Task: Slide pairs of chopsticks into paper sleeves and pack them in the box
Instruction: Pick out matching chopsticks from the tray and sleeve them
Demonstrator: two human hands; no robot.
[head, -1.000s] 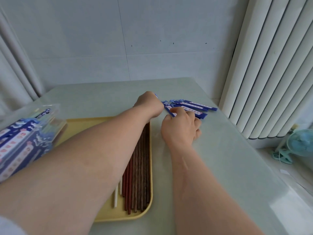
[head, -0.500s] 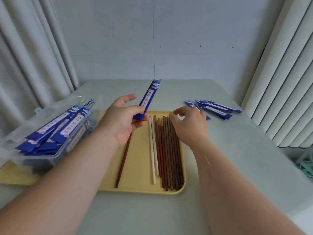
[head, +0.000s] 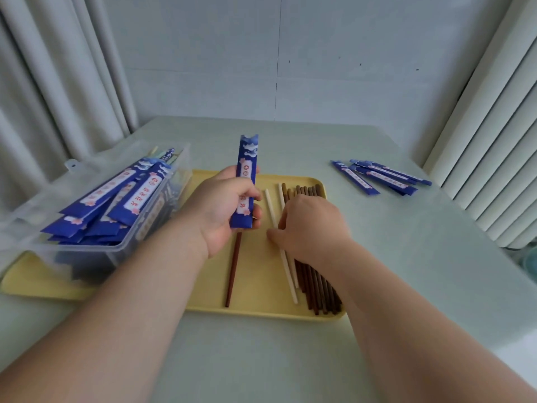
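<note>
My left hand [head: 223, 205] is shut on a blue paper sleeve [head: 247, 175], holding it nearly upright over the yellow tray [head: 255, 286]. My right hand [head: 308, 225] rests palm down on the loose chopsticks in the tray, fingers touching two white chopsticks [head: 287, 271]; I cannot tell whether it grips them. Several brown chopsticks [head: 319, 292] lie beside the white ones. One reddish-brown chopstick [head: 233, 271] lies alone below my left hand. A clear plastic box [head: 96, 210] on the left holds several filled blue sleeves.
A small heap of empty blue sleeves [head: 380, 177] lies on the pale table [head: 406, 271] at the back right. Curtains hang at the left, vertical blinds at the right, and a wall stands behind the table.
My left hand has turned the sleeve more upright and drawn it nearer. My right hand has lowered onto the white chopsticks. The view has shifted slightly.
</note>
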